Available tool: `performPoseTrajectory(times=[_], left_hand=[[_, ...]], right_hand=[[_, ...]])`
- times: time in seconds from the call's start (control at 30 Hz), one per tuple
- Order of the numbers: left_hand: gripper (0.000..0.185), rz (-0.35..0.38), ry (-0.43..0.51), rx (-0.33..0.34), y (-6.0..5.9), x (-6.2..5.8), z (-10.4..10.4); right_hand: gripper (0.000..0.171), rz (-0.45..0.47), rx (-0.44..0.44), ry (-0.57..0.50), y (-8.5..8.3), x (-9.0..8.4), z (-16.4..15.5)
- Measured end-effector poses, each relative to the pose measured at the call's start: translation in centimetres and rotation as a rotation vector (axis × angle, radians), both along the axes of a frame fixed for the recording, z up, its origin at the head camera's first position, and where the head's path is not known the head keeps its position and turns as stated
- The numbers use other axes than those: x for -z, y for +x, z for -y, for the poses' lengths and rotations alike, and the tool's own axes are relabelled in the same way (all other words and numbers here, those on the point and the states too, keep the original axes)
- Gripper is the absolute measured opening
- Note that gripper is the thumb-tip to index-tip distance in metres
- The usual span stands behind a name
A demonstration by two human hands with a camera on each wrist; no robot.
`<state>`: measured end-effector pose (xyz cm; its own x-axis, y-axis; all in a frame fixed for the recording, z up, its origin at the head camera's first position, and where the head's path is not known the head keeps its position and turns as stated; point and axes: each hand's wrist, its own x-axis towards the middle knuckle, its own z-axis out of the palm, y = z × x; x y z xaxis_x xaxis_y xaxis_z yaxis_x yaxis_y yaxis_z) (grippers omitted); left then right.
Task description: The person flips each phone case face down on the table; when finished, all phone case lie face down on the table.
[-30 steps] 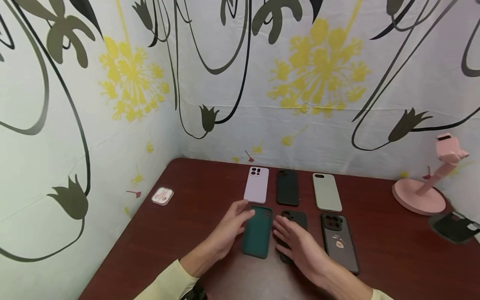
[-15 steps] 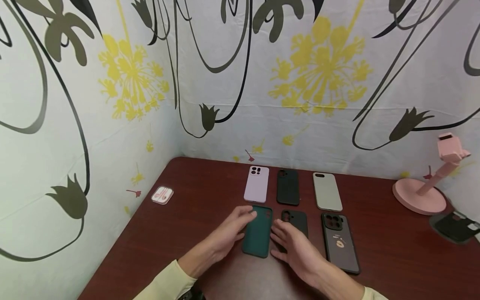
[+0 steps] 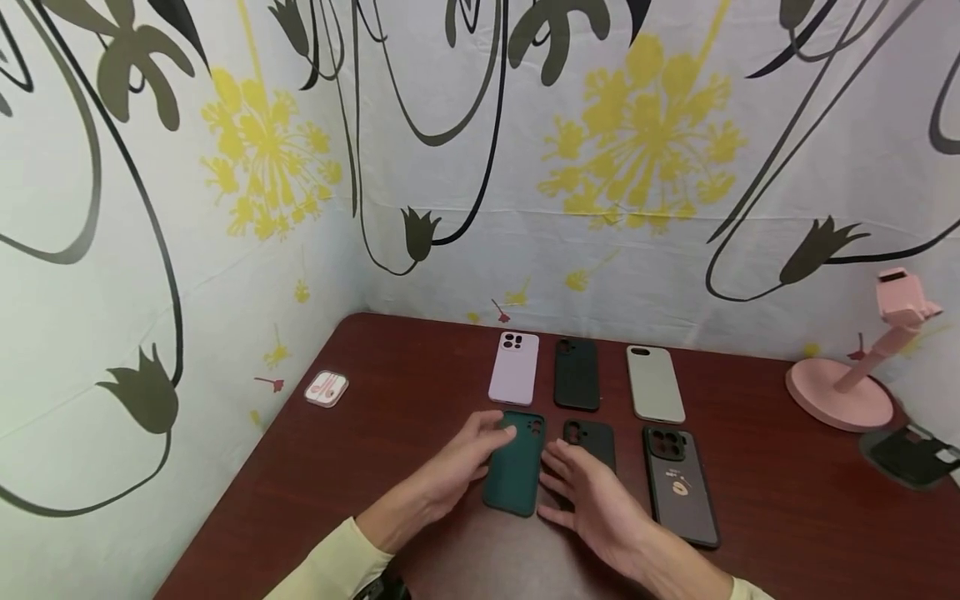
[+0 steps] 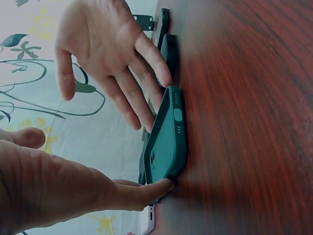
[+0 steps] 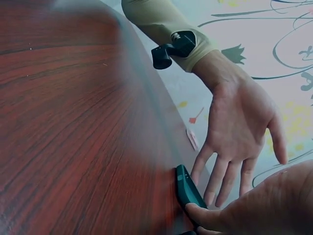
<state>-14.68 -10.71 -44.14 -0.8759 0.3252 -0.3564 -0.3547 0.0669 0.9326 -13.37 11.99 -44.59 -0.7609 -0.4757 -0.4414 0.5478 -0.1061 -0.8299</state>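
A dark green phone case (image 3: 514,467) lies on the table with its hollow inside facing up, its raised rim seen in the left wrist view. My left hand (image 3: 453,467) is at its left side, fingers extended, fingertips touching the edge in the left wrist view. On the other side, my right hand (image 3: 600,508) has its straight fingers against or close to the right edge. One of its fingers touches the case (image 5: 188,191) in the right wrist view. Partly behind the right hand lies a black phone case (image 3: 596,442).
Behind stand in a row a lilac phone case (image 3: 514,371), a dark case (image 3: 576,375) and a pale grey-green case (image 3: 656,385). A black case with a small print (image 3: 682,500) lies right. A pink stand (image 3: 840,396) and a small white earphone box (image 3: 326,388) are farther out.
My right hand has shifted left, off part of the black case and up to the green one. My left hand has come slightly nearer. The green case has turned very slightly.
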Motion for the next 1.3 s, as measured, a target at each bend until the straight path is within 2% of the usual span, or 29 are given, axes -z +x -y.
performPoseTrajectory(times=[0.27, 0.43, 0.73, 1.03, 1.3], left_hand=[[0.071, 0.005, 0.042, -0.003, 0.3, 0.1, 0.0], [0.076, 0.009, 0.038, -0.007, 0.1, 0.1, -0.2], [0.082, 0.045, 0.064, 0.025, -0.2, -0.1, -0.8], [0.078, 0.046, 0.045, 0.031, -0.2, -0.1, -1.2], [0.075, -0.018, 0.055, 0.039, -0.3, 0.7, -1.2]], right_hand=[[0.103, 0.051, 0.033, -0.040, 0.0, -0.9, -0.2], [0.102, 0.043, 0.046, -0.061, 0.0, -1.4, -0.2], [0.088, 0.021, 0.094, -0.111, 0.3, -1.7, -0.4], [0.088, -0.003, 0.070, -0.134, 0.6, -2.2, -0.2], [0.084, -0.042, 0.050, -0.147, 0.6, -2.1, 0.5]])
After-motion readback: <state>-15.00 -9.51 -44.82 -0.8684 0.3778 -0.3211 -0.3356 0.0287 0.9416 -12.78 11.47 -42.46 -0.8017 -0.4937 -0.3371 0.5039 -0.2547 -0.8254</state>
